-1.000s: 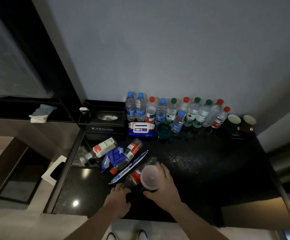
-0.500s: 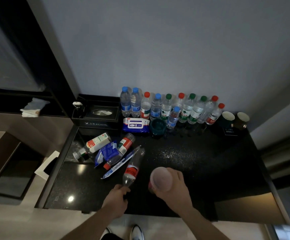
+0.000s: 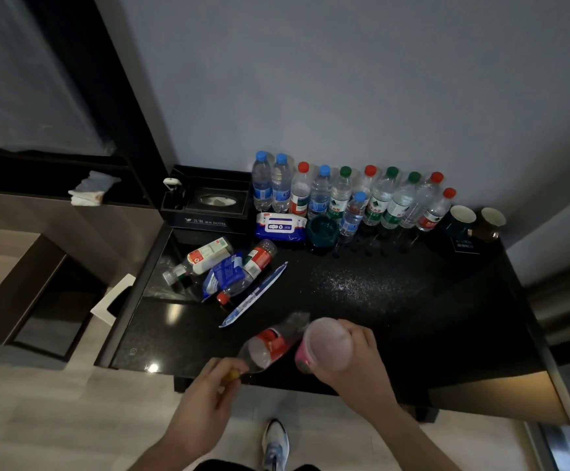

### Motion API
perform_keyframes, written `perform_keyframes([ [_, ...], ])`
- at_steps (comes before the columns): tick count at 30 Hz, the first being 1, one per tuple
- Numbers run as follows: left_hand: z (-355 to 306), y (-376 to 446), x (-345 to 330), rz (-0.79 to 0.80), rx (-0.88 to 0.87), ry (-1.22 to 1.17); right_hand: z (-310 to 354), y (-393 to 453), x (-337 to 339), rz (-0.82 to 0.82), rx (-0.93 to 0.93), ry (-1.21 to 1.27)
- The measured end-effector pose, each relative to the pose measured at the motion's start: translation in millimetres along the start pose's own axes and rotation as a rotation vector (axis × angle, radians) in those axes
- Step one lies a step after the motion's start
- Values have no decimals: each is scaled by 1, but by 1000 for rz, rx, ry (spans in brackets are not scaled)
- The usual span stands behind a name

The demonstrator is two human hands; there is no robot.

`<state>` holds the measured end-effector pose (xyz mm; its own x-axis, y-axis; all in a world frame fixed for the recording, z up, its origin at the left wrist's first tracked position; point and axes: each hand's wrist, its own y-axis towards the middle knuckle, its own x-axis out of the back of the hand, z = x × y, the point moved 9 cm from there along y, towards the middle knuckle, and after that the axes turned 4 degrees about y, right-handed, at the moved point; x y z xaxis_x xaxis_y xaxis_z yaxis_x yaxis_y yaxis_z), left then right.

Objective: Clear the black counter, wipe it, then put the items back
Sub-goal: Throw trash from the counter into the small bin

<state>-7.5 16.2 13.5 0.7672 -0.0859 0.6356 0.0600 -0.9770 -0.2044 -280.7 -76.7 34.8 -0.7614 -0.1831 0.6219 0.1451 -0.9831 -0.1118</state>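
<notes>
The black counter [image 3: 412,321] is the big dark top against the grey wall, and everything here is told from it. Just over its front edge, the left hand [image 3: 202,406] pinches the cap end of an empty clear bottle [image 3: 270,345] with a red label; the bottle is tilted and lifted, its far end pointing back over the counter. Beside it, the right hand [image 3: 354,358] is curled round a pink cup [image 3: 321,345], also held up near the front edge and almost touching the bottle. Along the counter's back edge, by the wall, a row of water bottles [image 3: 344,195] stands upright with blue, red and green caps. In front of that row sit a pack of wipes [image 3: 280,227] and a dark green bowl [image 3: 322,229]. At the back right corner are two mugs [image 3: 473,220] side by side. At the back left corner is a black tissue box [image 3: 208,205]. On the left side lie two tipped bottles [image 3: 229,263], a blue wrapper [image 3: 224,275] and a long blue packet [image 3: 256,294], all close together. The middle and right side of the counter have open room, with pale crumbs [image 3: 354,283] scattered in the middle. Past the left edge, lower down, a white bin [image 3: 113,300] stands on the floor. A shoe [image 3: 276,443] shows below the front edge.
</notes>
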Motion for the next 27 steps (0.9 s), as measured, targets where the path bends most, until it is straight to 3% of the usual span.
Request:
perform_keyframes([
  [5,18,-36,32,-97,46,-90,21,-8,-34,71,-33,39],
  [15,76,-150,150,-401,152,-186,128,-62,-140,245,42,14],
  [27,222,-315,269,-552,339,-155,264,-174,-315,443,132,-25],
])
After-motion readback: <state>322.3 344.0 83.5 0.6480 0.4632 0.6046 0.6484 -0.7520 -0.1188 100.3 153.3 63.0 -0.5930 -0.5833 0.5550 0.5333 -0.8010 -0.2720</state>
